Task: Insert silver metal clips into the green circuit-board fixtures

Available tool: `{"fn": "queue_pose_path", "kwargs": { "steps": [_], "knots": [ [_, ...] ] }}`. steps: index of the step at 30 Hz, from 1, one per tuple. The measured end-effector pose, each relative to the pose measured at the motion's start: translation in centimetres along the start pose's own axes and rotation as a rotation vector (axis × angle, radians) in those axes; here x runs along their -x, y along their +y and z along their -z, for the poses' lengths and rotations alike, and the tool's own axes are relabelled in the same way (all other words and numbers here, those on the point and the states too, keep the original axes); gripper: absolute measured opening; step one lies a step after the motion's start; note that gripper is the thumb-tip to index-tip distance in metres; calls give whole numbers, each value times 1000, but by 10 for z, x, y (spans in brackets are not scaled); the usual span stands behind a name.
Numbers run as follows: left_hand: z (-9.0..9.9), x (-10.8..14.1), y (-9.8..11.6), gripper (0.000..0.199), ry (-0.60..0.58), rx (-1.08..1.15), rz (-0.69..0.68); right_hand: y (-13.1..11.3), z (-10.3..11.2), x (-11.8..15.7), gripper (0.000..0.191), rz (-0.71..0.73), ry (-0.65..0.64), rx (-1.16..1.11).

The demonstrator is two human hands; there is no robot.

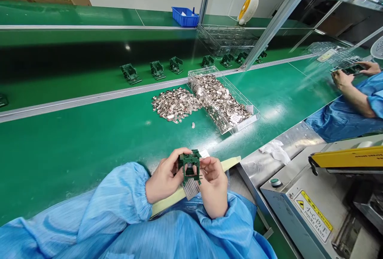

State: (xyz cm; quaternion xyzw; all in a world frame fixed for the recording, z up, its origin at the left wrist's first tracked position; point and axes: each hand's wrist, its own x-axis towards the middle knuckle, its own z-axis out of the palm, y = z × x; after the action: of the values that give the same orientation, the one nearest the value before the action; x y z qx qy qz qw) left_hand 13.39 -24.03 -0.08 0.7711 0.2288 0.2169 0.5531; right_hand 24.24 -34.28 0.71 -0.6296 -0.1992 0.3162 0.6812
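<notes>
Smooth green worktop [89, 139] bore small silvery metal pieces [175, 105] heaped beside a clear plastic tray [245, 124]. Left hand [164, 180] gripped a dark-green boxy openwork part [190, 158] near the front edge; right hand [214, 185] touched its side, closure not discernible.

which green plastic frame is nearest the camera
The green plastic frame held between the left hand and right hand; similar frames stand beyond the metal rail.

Dark green on frame [189, 157], silver on metal parts [175, 104], bright green on counter [89, 135], fine-striped blue on sleeve [119, 193].
</notes>
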Motion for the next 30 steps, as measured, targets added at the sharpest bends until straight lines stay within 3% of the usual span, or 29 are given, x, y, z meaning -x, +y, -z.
{"fn": "queue_pose_path", "kwargs": {
  "steps": [10, 18, 23, 27, 30],
  "knots": [
    [0, 6, 12, 29, 9, 8, 24, -2, -4, 2, 35, -42, -26, -198],
    [-13, 15, 21, 30, -54, 112, 25, -1, 8, 20, 38, -21, 14, -242],
    [-24, 20, 27, 32, -122, 125, 18, -1, 21, 35, 38, -5, 54, -266],
    [-28, 13, 28, 34, -224, 123, 3, 6, 44, 42, 26, 30, 123, -160],
    [-31, -4, 23, 34, -138, 173, -7, 23, 65, 44, 24, 21, 242, -37]
  ]
}}
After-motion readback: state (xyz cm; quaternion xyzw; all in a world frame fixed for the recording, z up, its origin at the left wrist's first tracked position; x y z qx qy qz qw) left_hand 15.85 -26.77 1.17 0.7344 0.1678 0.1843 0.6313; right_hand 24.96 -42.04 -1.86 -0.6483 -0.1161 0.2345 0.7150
